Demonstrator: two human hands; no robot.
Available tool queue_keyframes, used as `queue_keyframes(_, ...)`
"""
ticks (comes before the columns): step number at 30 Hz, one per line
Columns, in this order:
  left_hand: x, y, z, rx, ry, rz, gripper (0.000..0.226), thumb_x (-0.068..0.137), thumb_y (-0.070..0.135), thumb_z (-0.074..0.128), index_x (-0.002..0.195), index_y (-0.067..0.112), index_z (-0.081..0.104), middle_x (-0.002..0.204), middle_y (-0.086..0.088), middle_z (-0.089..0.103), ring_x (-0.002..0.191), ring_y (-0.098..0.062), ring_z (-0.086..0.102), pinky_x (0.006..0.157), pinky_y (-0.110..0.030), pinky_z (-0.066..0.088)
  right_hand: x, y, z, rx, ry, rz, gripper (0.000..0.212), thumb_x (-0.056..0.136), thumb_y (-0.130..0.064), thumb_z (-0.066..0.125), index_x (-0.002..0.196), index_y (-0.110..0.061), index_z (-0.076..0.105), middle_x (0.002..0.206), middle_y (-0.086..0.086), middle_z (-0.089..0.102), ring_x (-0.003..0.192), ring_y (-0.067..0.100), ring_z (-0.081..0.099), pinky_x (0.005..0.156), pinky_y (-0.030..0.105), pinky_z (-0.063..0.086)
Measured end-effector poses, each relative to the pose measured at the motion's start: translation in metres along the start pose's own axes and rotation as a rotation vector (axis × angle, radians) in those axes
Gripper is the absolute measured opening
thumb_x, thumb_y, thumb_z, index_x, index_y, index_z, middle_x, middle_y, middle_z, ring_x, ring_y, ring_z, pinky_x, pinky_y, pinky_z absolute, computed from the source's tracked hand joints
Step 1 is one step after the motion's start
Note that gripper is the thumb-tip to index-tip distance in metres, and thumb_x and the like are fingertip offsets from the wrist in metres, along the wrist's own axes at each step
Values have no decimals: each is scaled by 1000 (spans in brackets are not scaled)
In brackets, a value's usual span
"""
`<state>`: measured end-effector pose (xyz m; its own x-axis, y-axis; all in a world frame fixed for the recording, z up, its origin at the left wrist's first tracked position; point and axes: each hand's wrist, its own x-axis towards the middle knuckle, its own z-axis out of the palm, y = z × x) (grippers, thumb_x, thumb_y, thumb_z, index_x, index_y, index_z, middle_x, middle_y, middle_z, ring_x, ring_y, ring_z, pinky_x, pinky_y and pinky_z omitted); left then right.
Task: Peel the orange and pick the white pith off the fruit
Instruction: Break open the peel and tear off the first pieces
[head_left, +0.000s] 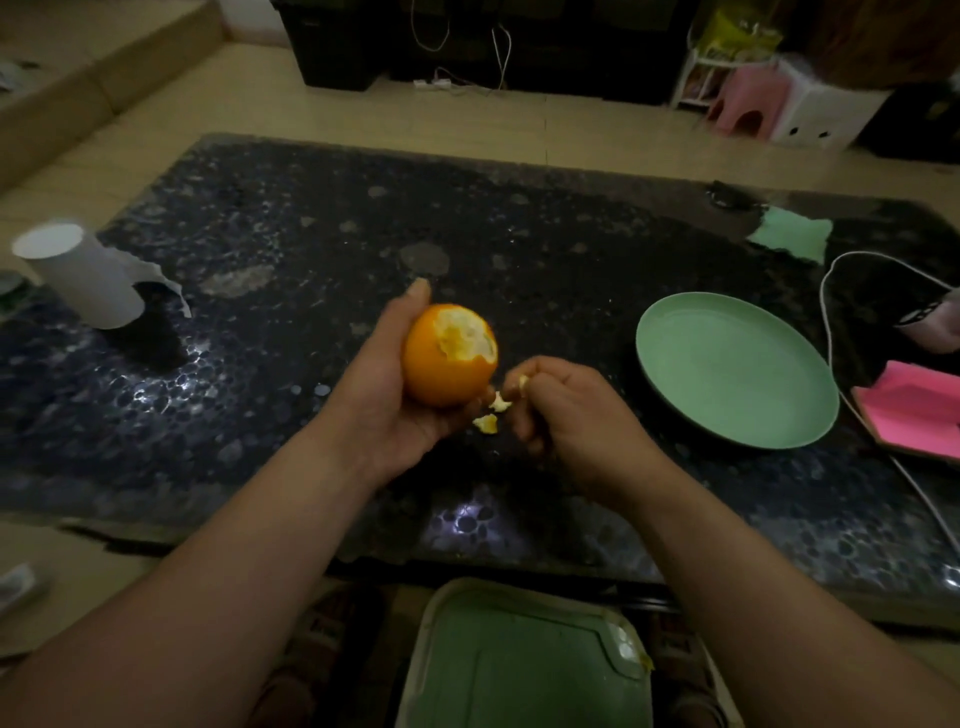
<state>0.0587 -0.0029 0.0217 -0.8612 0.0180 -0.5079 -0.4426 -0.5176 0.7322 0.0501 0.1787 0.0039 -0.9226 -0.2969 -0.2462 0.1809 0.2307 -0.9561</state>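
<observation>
The right hand's (576, 410) fingertips (535, 366) pinch a small scrap (523, 384) of peel just beside the orange's (449, 356) lower right side. The left hand (379, 395) grips the orange from the left and beneath, thumb (418, 293) up over its top. The fruit is held above the table (311, 234), about midway along it and nearer the near edge. Only a ragged patch at the top is bare, pale with pith; rind covers the rest. Two torn bits (487, 423) lie by the left fingertips; whether they rest on the hand or the table I cannot tell. So peeling looks barely begun, and pith-picking is far off. Next, the scrap likely needs dropping, perhaps on the plate (727, 364) towards the right edge or in the bin (519, 670) below the near edge. Then a nail must catch the torn rim.
</observation>
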Motion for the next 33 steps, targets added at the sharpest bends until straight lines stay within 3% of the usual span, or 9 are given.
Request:
queue_keyframes(2, 1, 3, -4, -87, -2, -39, 76, 91, 70, 63, 136, 9, 65, 123, -26, 73, 78, -34, 72, 56, -33, 60, 7, 8, -1, -8, 14, 22, 29, 106, -13, 43, 95, -15, 69, 66, 4, 65, 55, 13, 56, 54, 27, 43)
queue_keyframes(4, 3, 2, -6, -88, 36, -34, 74, 91, 69, 65, 137, 11, 65, 125, -24, 74, 77, -35, 74, 58, -34, 62, 15, 19, 0, -338, 46, 0, 27, 109, -21, 44, 101, -19, 69, 74, 1, 71, 62, 12, 61, 60, 30, 46)
queue_keyframes(6, 5, -2, -6, -83, 90, -35, 66, 90, 65, 69, 134, 15, 66, 117, -19, 77, 79, -36, 76, 59, -36, 63, 20, 28, 3, -671, 67, -56, 24, 109, -26, 45, 110, -25, 69, 92, -2, 74, 83, 17, 68, 73, 34, 52)
queue_keyframes(10, 9, -6, -8, -82, 173, -34, 55, 89, 56, 77, 129, 20, 65, 117, -17, 78, 101, -41, 77, 70, -41, 65, 19, 36, 9, -821, 72, -97, 40, 108, -21, 49, 144, -31, 61, 134, 1, 70, 120, 22, 65, 97, 33, 51)
queue_keyframes(14, 10, -8, -9, -16, 192, -58, 58, 87, 58, 77, 130, 21, 67, 115, -15, 79, 94, -36, 79, 61, -37, 62, 19, 30, 2, -682, 172, -107, 20, 108, -36, 52, 111, -31, 71, 97, -9, 75, 90, 10, 69, 82, 37, 56)
queue_keyframes(16, 11, -8, -8, 31, 186, -58, 56, 87, 61, 75, 127, 22, 68, 111, -12, 80, 89, -33, 79, 61, -36, 61, 16, 19, 0, -538, 188, -134, 28, 107, -44, 54, 93, -25, 70, 79, -8, 70, 73, 6, 66, 70, 33, 53)
queue_keyframes(21, 7, -8, -3, 148, 110, -76, 60, 87, 67, 71, 126, 22, 71, 109, -11, 81, 99, -34, 79, 61, -34, 61, 4, -2, 0, -375, 89, -127, 31, 101, -59, 56, 97, -30, 65, 84, -7, 71, 71, 1, 66, 58, 16, 46)
queue_keyframes(28, 3, -8, 4, 240, 113, -43, 52, 88, 66, 70, 115, 21, 72, 93, -7, 81, 69, -20, 76, 58, -31, 59, -4, -1, 0, -659, 41, -298, 30, 109, -50, 38, 92, -26, 47, 79, -6, 59, 69, 11, 57, 61, 37, 41)
queue_keyframes(33, 3, -11, 7, 282, 114, -9, 47, 89, 62, 70, 110, 20, 72, 83, -4, 79, 62, -17, 74, 54, -31, 58, -1, 2, 1, -864, 108, -377, 29, 106, -46, 34, 90, -23, 43, 72, -6, 51, 64, 17, 53, 58, 38, 32)
